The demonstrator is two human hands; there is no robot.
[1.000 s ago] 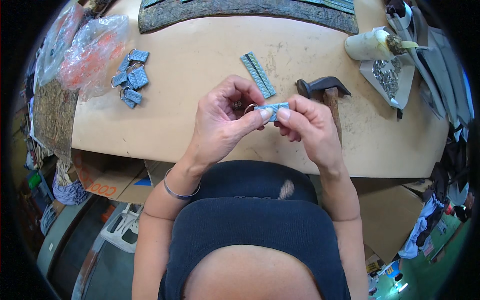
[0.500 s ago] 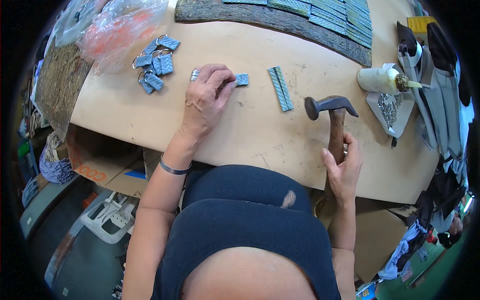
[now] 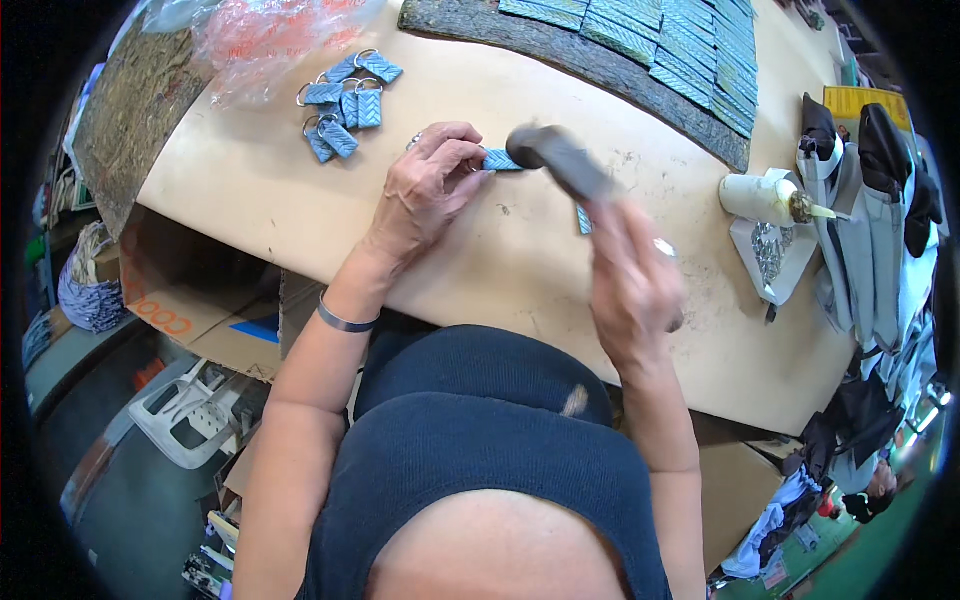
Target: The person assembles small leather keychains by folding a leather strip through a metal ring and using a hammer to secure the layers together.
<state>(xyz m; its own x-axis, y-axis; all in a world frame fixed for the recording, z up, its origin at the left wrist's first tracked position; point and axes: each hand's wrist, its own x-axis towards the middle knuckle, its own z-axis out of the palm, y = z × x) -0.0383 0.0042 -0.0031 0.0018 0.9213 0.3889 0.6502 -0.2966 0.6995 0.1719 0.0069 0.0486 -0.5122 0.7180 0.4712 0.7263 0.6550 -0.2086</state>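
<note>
From the middle of the view, a blue woven tab [image 3: 502, 160] lies at 12 o'clock on the table [image 3: 540, 270], its 9 o'clock end pinched narrowly by the left hand [image 3: 425, 190]; at 3 o'clock, the right hand [image 3: 635, 285] grips a blurred hammer [image 3: 568, 165], its head over the tab's 3 o'clock end, contact impossible to tell, while ringed tabs [image 3: 368, 108] cluster toward 11 o'clock
</note>
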